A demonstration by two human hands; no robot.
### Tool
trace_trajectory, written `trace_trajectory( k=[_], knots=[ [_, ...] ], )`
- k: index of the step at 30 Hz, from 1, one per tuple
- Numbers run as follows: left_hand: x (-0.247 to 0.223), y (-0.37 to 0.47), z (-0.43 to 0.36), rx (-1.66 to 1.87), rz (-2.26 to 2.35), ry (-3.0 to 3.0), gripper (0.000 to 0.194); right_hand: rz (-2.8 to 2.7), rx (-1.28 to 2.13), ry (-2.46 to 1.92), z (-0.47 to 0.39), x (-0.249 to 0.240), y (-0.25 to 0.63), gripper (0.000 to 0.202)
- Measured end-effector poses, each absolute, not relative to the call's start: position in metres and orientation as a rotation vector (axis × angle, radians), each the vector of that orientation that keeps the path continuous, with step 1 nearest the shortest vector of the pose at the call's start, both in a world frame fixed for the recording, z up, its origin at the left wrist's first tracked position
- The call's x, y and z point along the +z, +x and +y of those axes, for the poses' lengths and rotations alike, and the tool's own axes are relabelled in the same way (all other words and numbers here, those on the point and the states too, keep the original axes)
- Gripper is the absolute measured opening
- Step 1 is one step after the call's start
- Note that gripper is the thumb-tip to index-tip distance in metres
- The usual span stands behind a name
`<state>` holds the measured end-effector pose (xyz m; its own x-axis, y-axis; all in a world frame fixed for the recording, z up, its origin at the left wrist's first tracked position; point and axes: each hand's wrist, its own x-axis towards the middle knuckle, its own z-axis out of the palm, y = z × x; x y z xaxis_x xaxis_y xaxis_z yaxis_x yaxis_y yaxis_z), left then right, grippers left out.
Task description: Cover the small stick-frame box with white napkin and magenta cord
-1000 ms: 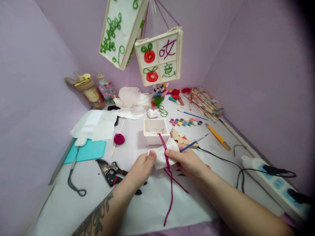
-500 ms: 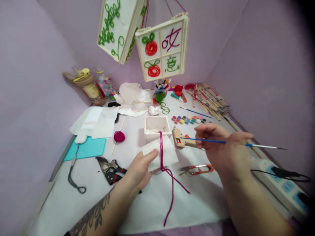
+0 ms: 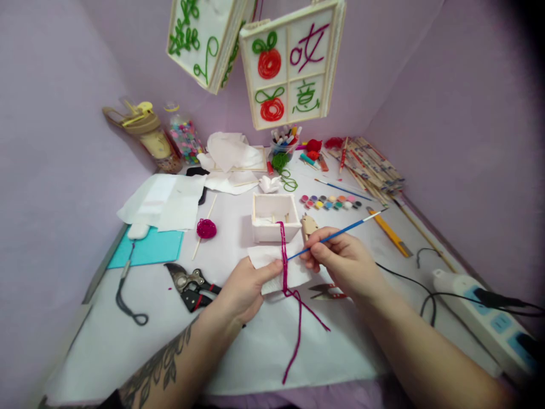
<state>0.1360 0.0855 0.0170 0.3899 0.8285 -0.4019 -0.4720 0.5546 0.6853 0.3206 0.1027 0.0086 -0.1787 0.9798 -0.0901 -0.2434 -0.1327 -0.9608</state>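
- Lying far left of both grips, a ball of magenta yarn [image 3: 206, 228] is set beside pruning shears [image 3: 187, 287].
- By the left hand [image 3: 240, 289], the white sheet [image 3: 300, 276] is pinched at its left side, thumb on top, fingers mostly hidden.
- Over the sheet, the magenta strands [image 3: 285, 278] are laid lengthwise, away from the person, just right of the left thumb; their upper end is seen at the front rim of the white box [image 3: 266, 232], and their loose tails are pointed toward the person.
- By the right hand [image 3: 347, 258], the blue brush [image 3: 340, 232] is pinched between thumb and fingers. Its long axis is slanted: the blunt end is aimed down-left at the strands, nearer the left thumb, and the bristles up-right. Whether the strands are touched cannot be told.
- Beyond the right fingers, the glue gun [image 3: 309, 225] is partly covered; nearer the person, the snips [image 3: 338, 295] are partly hidden.
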Motion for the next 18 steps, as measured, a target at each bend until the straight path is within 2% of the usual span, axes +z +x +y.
trace_trajectory(
  k=[18],
  knots=[
    [0.0223, 0.1400, 0.0862, 0.835, 0.815, 0.400, 0.038, -0.967, 1.551, -1.029, 0.1043, 0.0059, 0.3154, 0.032]
  ],
)
